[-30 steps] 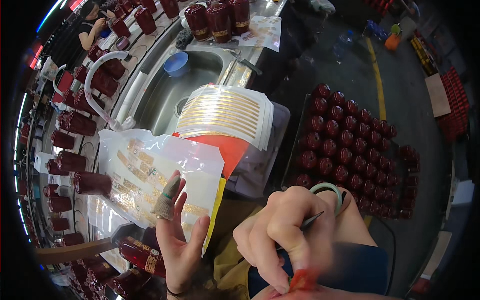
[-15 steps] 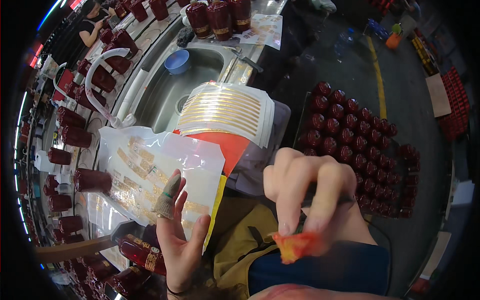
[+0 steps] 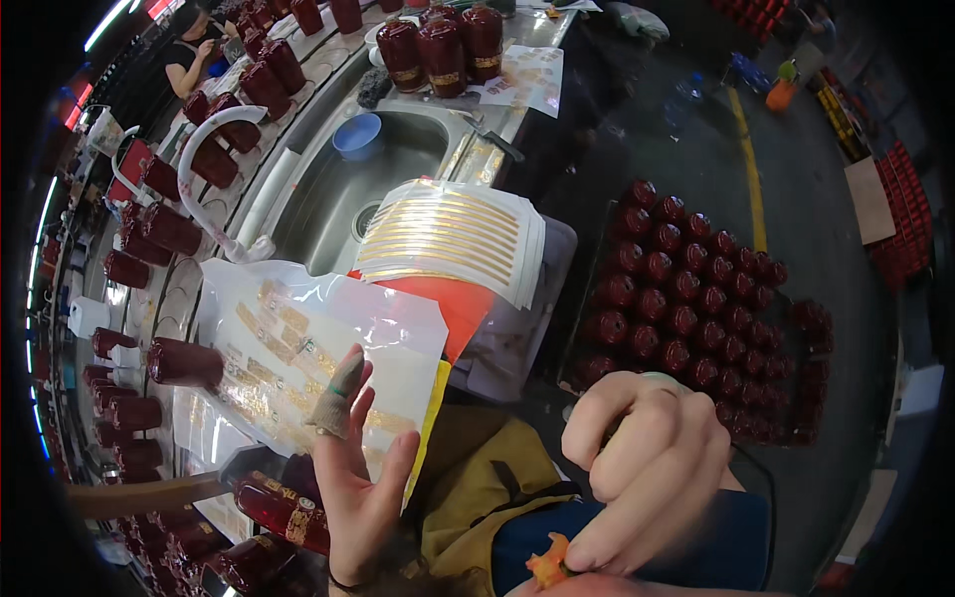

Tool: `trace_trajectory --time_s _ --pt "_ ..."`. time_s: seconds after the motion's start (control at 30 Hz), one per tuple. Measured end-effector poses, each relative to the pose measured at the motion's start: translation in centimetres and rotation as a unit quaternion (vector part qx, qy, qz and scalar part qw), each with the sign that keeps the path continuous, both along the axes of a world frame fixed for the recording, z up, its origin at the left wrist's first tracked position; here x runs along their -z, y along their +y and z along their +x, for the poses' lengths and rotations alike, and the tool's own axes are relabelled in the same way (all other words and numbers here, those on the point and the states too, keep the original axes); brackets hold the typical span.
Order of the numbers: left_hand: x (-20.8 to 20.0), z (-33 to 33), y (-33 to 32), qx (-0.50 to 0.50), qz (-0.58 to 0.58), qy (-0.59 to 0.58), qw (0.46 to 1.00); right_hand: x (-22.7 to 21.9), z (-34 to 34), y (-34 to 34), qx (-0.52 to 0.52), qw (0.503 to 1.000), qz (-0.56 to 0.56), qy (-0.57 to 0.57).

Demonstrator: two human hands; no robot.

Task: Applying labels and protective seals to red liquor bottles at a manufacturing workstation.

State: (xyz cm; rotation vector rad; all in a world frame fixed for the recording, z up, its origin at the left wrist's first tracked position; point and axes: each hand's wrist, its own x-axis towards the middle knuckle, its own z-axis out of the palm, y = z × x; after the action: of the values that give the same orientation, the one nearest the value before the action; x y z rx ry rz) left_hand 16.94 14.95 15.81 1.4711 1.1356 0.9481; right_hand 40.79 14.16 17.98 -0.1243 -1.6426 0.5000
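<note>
Left hand open, palm up, fingers spread and released; one fingertip wears a cloth cot. It rests against the near edge of a clear plastic sheet carrying rows of small gold labels, which lies on the counter just left of a steel sink. Right hand curled, fingertips pinched on a small orange scrap low over the lap, near the lower edge of view. Stack of gold-striped label sheets on a grey tray beside the sink. Dark red bottles lie along the counter; a crate of red-capped bottles stands on the floor to the right.
</note>
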Motion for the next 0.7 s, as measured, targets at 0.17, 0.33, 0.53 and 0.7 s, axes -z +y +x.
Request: trace_trajectory --time_s 0.17,0.33,0.53,0.7 --pt "-0.2 0.0 -0.3 -0.007 0.000 0.001 1.000 0.2 -0.5 0.2 -0.076 0.996 -0.014 0.051" --pt "-0.5 0.0 -0.5 -0.011 -0.004 0.001 1.000 3.7 -0.8 -3.4 0.039 0.998 -0.003 0.055" --pt "-0.5 0.4 -0.8 -0.020 -0.001 -0.006 1.000 0.5 -1.1 -0.7 -0.030 0.995 0.031 0.092" --pt "-0.5 0.7 -0.7 -0.039 -0.004 -0.015 0.999 1.3 -0.8 -1.1 -0.065 0.991 -0.043 0.113"
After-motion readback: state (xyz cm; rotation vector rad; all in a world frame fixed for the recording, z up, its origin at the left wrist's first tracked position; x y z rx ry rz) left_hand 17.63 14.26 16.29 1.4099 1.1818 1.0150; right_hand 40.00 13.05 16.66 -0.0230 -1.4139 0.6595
